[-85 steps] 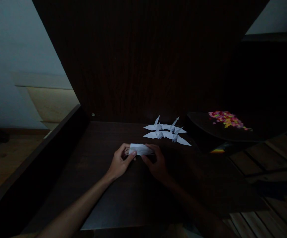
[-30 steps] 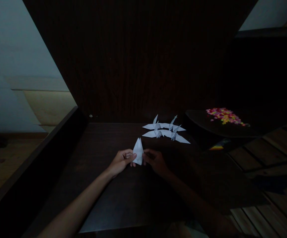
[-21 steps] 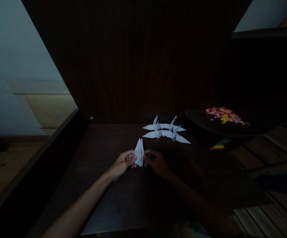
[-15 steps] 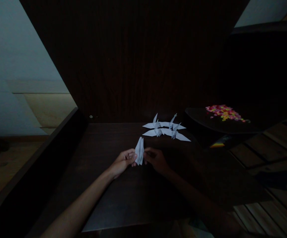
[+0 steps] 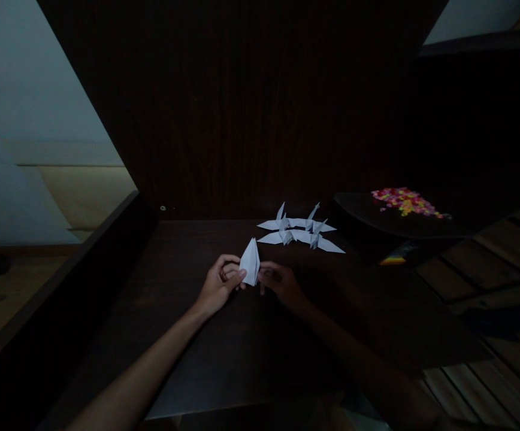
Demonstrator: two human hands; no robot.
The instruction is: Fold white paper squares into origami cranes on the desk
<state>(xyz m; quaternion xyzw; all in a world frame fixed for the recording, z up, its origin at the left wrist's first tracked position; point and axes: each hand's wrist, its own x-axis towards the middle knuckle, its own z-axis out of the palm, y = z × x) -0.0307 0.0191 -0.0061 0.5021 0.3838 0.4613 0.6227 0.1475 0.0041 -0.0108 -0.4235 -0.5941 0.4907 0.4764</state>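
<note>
A folded white origami paper (image 5: 250,263) with layered flaps points away from me, held just over the dark table. My left hand (image 5: 220,281) is closed on its left edge, thumb on the front face and fingers behind. On the other side, my right hand (image 5: 281,284) is closed at the right edge, its fingertips against the paper; shadow hides part of this hand. Just beyond, several white paper cranes (image 5: 287,236) with spread wings stand close together.
The dark wooden table (image 5: 188,371) meets an upright panel (image 5: 242,120) at the back and a raised side board (image 5: 62,293) on the left. To the right, a corner shelf (image 5: 359,212) bears a heap of small colourful pieces (image 5: 406,202). Wooden slats (image 5: 498,257) lie beyond.
The folded paper has turned in my hands, so a broad flat face shows instead of the split edges. It has also moved slightly away from me. The cranes stay put.
</note>
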